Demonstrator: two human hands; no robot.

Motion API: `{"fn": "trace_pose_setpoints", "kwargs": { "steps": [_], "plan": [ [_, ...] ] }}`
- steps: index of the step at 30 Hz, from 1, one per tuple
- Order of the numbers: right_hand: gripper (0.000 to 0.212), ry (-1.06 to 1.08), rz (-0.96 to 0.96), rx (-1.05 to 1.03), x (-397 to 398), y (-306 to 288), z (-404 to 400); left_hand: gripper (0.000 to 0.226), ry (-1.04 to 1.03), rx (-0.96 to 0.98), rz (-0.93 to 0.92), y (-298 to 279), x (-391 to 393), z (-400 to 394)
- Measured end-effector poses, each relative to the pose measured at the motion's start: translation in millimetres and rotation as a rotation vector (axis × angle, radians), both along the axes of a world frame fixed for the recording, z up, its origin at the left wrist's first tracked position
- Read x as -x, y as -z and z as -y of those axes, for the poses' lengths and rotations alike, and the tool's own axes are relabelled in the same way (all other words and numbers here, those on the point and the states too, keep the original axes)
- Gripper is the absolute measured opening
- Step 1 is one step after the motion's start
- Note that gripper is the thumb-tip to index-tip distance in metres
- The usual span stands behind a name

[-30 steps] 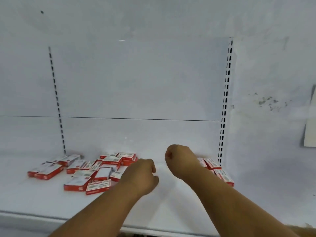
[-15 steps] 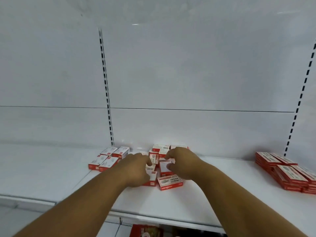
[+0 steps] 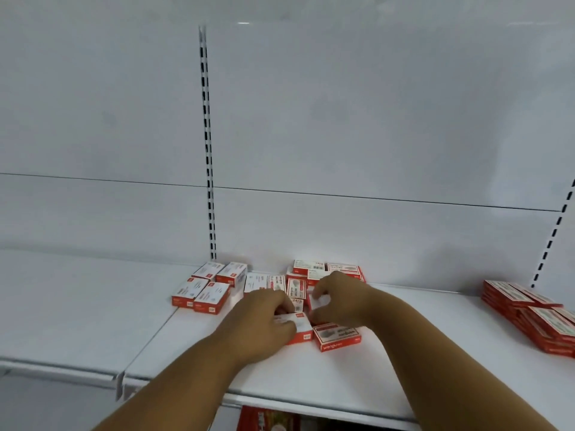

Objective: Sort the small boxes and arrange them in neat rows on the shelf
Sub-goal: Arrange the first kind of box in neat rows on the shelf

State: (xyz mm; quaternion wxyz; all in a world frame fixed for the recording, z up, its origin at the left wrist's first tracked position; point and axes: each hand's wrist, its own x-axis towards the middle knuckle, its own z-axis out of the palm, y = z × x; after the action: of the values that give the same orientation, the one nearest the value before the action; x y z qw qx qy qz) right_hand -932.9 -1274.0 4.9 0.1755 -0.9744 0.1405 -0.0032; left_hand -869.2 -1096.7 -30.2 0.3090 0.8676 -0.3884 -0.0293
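Head cam looks down at a white shelf [image 3: 357, 384] with a loose pile of small red-and-white boxes [image 3: 297, 276] near the back panel, just right of the slotted upright [image 3: 209, 150]. Both hands are in the pile. Left hand [image 3: 264, 321] has its fingers curled over a box [image 3: 298, 326] at the front of the pile, grip closed round it as far as the view shows. Right hand [image 3: 337, 298] pinches another box [image 3: 320, 301] between thumb and fingers, a bit further back. One more box [image 3: 337, 336] lies flat right in front of the right hand, red side with white lettering facing the camera. Off to the left, four boxes [image 3: 208, 287] sit in a tidy two-by-two block, touching each other. Way over at the right edge there's a neat stack of flatter red boxes [image 3: 529, 315], well apart from the pile. Some red packaging [image 3: 267, 419] peeks out under the shelf's front lip.
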Motion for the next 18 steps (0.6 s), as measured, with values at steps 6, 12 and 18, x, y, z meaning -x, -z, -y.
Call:
{"fn": "trace_pose_setpoints", "kwargs": {
  "steps": [6,12,18],
  "plan": [
    [0.049,0.063,0.099,-0.035,1,10,-4,0.045,0.051,-0.052,0.094,7,3,-2],
    [0.026,0.277,0.584,-0.788,6,18,5,0.049,-0.113,0.224,0.094,8,2,-5],
    [0.047,0.287,0.458,-1.723,14,13,5,0.053,-0.282,0.442,-0.12,2,0,-6]
  ]
}}
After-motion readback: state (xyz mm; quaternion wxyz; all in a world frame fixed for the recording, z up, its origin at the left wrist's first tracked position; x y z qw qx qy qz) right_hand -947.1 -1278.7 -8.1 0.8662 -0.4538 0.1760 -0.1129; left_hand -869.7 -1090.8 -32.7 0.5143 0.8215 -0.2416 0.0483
